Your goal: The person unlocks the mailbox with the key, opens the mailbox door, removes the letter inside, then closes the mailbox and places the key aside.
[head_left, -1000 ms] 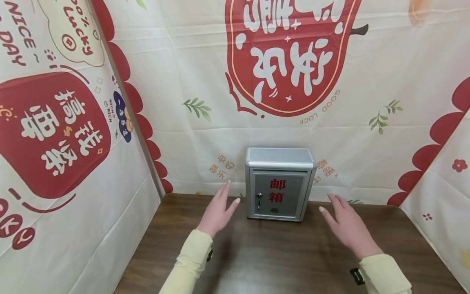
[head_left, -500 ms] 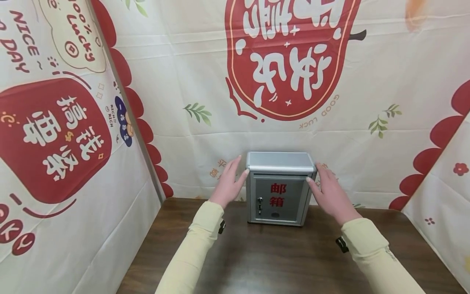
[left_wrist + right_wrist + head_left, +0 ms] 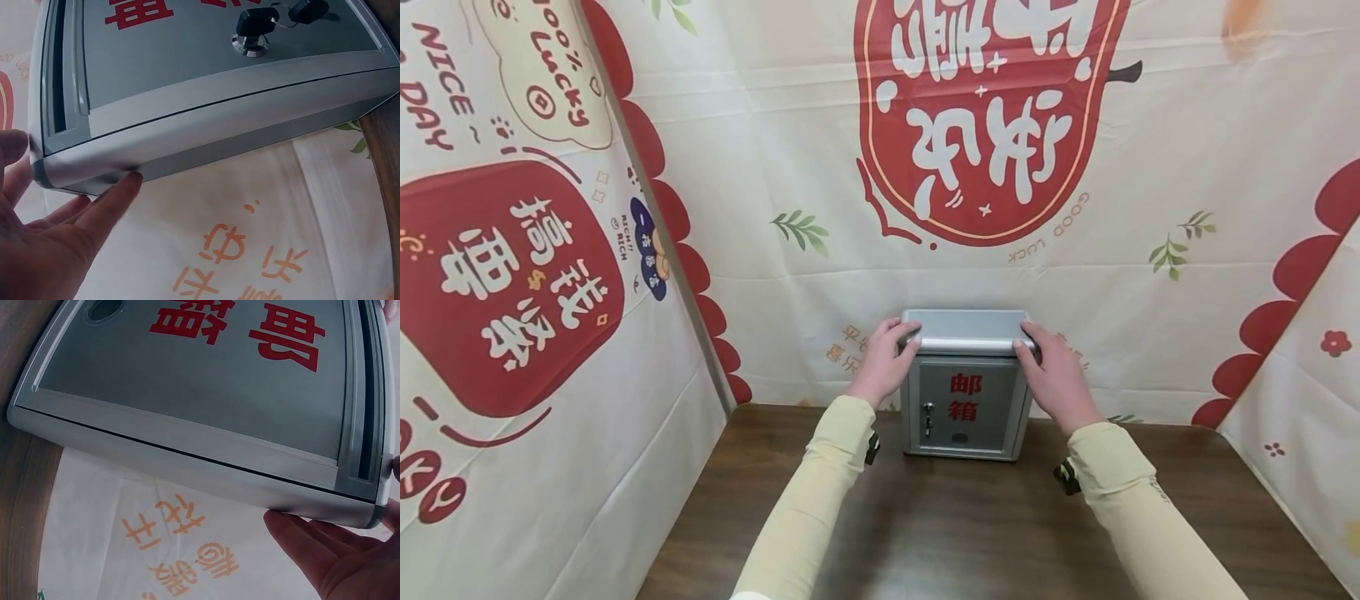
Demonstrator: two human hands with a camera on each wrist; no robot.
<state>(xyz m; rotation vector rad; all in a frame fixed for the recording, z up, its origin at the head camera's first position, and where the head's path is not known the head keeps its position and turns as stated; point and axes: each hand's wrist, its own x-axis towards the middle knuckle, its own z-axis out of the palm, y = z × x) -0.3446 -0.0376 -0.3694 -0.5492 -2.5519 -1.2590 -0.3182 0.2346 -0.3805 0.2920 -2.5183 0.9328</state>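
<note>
- Left hand (image 3: 883,362): fingers (image 3: 109,203) mostly straight, only lightly curved, thumb on the front top corner; pressing the left side of the mailbox (image 3: 967,383) near its top.
- Right hand (image 3: 1056,375): same on the right side, fingers (image 3: 300,540) slightly bent against the upper side, thumb at the top front edge.
- Mailbox stands upright at the desk's (image 3: 940,533) far edge, middle, against the printed cloth backdrop (image 3: 760,133).
- Hidden: fingertips behind the box; box back; can't tell whether it's off the desk.
- Box: silver-grey brushed metal, rectangular, rounded lid, slot under lid, red characters, lock with black key (image 3: 256,22).
- Desk: dark wood grain.
</note>
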